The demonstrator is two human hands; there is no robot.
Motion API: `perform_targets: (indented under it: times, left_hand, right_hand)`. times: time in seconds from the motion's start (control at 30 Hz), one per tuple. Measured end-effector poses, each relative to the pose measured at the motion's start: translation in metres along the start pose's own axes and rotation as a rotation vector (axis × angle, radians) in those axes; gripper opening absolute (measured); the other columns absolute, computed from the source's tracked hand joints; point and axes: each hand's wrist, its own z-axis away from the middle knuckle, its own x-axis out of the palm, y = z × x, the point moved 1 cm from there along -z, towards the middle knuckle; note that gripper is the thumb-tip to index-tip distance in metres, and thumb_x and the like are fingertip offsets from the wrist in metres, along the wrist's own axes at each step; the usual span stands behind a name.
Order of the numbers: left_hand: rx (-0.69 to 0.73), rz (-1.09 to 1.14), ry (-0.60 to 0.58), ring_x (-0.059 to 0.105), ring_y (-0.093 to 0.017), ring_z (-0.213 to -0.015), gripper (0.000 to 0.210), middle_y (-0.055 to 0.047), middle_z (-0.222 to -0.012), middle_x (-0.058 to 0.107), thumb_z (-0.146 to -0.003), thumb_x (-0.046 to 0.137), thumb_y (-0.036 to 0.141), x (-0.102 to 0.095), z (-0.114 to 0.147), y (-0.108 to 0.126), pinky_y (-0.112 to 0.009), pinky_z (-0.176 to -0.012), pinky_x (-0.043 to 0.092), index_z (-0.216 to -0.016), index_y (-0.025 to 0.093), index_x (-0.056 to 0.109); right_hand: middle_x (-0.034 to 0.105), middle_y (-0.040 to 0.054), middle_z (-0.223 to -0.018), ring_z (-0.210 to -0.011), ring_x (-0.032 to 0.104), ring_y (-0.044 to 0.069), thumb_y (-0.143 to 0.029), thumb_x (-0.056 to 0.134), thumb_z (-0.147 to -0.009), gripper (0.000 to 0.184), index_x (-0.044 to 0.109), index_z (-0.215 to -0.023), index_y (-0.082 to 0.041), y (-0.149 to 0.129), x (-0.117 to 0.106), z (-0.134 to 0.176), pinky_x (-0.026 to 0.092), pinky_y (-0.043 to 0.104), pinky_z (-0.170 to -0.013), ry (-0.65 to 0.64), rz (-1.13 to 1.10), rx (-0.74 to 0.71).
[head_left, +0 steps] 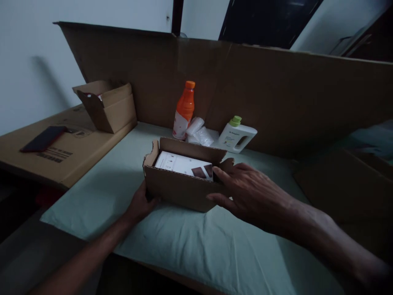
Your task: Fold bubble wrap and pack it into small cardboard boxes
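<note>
In front of me a small open cardboard box (181,188) stands on a pale green cloth. Inside it lies a white printed box (181,164) with dark brown squares near its right end. My left hand (141,205) holds the cardboard box at its lower left corner, thumb along the front. At the right end, my right hand (239,186) grips the same box, with the thumb by the front wall and the index fingertip at the white box's right end. Its other fingers are partly hidden behind the box's torn flap.
Behind the box stand an orange bottle (185,108), clear bubble wrap (202,135) and a white jug (235,137) with a green cap. At left, an open carton (118,108) and a dark flat pouch (44,138) rest on a large flat carton (73,157). A tall cardboard panel (260,90) rises behind.
</note>
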Motion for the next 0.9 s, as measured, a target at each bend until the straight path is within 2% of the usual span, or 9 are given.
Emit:
perform_targets:
  times: [0.13, 0.3, 0.37, 0.43, 0.5, 0.57, 0.63, 0.73, 0.9]
  left_hand:
    - [0.022, 0.050, -0.002, 0.063, -0.032, -0.120, 0.068, -0.018, -0.129, 0.065, -0.074, 0.068, 0.040, 0.002, 0.000, -0.003, -0.046, -0.100, 0.052, -0.134, 0.013, 0.048]
    - [0.007, 0.135, 0.036, 0.062, -0.033, -0.123, 0.070, -0.017, -0.132, 0.065, -0.074, 0.071, 0.042, 0.003, 0.000, -0.004, -0.047, -0.103, 0.051, -0.134, 0.015, 0.048]
    - [-0.004, 0.103, 0.030, 0.064, -0.033, -0.119, 0.068, -0.016, -0.128, 0.067, -0.073, 0.070, 0.042, 0.001, 0.000, -0.001, -0.047, -0.100, 0.053, -0.132, 0.014, 0.050]
    - [-0.004, 0.055, 0.021, 0.065, -0.033, -0.116, 0.067, -0.016, -0.125, 0.068, -0.073, 0.068, 0.043, 0.000, 0.000, 0.002, -0.046, -0.097, 0.054, -0.131, 0.014, 0.050]
    - [0.002, 0.022, 0.029, 0.065, -0.033, -0.116, 0.066, -0.016, -0.124, 0.068, -0.074, 0.067, 0.043, -0.001, 0.000, 0.003, -0.046, -0.097, 0.054, -0.131, 0.014, 0.050]
    - [0.010, -0.011, 0.061, 0.065, -0.034, -0.117, 0.066, -0.017, -0.124, 0.067, -0.073, 0.067, 0.044, -0.001, 0.002, 0.000, -0.047, -0.098, 0.053, -0.130, 0.015, 0.050]
    - [-0.007, -0.055, 0.080, 0.065, -0.035, -0.115, 0.064, -0.017, -0.121, 0.069, -0.072, 0.067, 0.044, 0.000, 0.004, -0.004, -0.048, -0.098, 0.053, -0.126, 0.015, 0.051]
    - [-0.046, -0.116, 0.084, 0.066, -0.037, -0.112, 0.061, -0.017, -0.116, 0.070, -0.070, 0.066, 0.047, 0.000, 0.005, -0.005, -0.050, -0.097, 0.053, -0.120, 0.015, 0.052]
    - [-0.060, -0.162, 0.101, 0.065, -0.036, -0.115, 0.061, -0.017, -0.118, 0.069, -0.070, 0.065, 0.048, 0.012, -0.022, 0.015, -0.049, -0.100, 0.052, -0.121, 0.015, 0.053]
  right_hand:
    - [0.072, 0.0071, -0.079, -0.071, 0.067, 0.026, -0.071, 0.059, -0.086, 0.063, 0.069, -0.124, -0.022, -0.001, 0.005, -0.028, 0.051, 0.038, -0.070, -0.193, -0.040, -0.047]
    - [0.071, 0.0103, -0.123, -0.100, 0.070, 0.029, -0.075, 0.060, -0.083, 0.082, 0.051, -0.147, -0.023, -0.006, -0.002, -0.019, 0.055, 0.041, -0.083, -0.206, -0.160, -0.084]
    - [0.069, 0.0105, -0.130, -0.115, 0.065, 0.032, -0.069, 0.064, -0.084, 0.075, 0.055, -0.143, -0.023, -0.006, -0.005, -0.002, 0.051, 0.047, -0.097, -0.081, -0.158, -0.048]
    - [0.069, 0.0109, -0.129, -0.123, 0.061, 0.034, -0.061, 0.064, -0.088, 0.061, 0.062, -0.134, -0.022, -0.004, -0.002, 0.023, 0.045, 0.052, -0.105, 0.163, -0.141, 0.066]
    - [0.072, 0.0094, -0.122, -0.117, 0.064, 0.031, -0.052, 0.060, -0.094, 0.041, 0.066, -0.124, -0.024, 0.001, 0.014, 0.052, 0.048, 0.051, -0.101, 0.439, -0.177, 0.282]
    - [0.074, 0.0085, -0.114, -0.104, 0.069, 0.027, -0.045, 0.056, -0.097, 0.030, 0.068, -0.116, -0.025, 0.005, 0.044, 0.078, 0.054, 0.044, -0.089, 0.532, -0.342, 0.523]
    - [0.074, 0.0100, -0.113, -0.099, 0.070, 0.026, -0.047, 0.059, -0.094, 0.034, 0.066, -0.117, -0.024, 0.008, 0.082, 0.091, 0.057, 0.040, -0.079, 0.406, -0.617, 0.638]
    - [0.070, 0.0127, -0.123, -0.108, 0.068, 0.028, -0.052, 0.064, -0.085, 0.053, 0.060, -0.128, -0.021, 0.006, 0.127, 0.085, 0.057, 0.042, -0.083, 0.192, -0.934, 0.545]
    - [0.067, 0.0128, -0.127, -0.111, 0.064, 0.028, -0.039, 0.061, -0.082, 0.060, 0.052, -0.137, -0.019, 0.025, 0.142, 0.048, 0.052, 0.046, -0.092, 0.156, -1.010, 0.534]
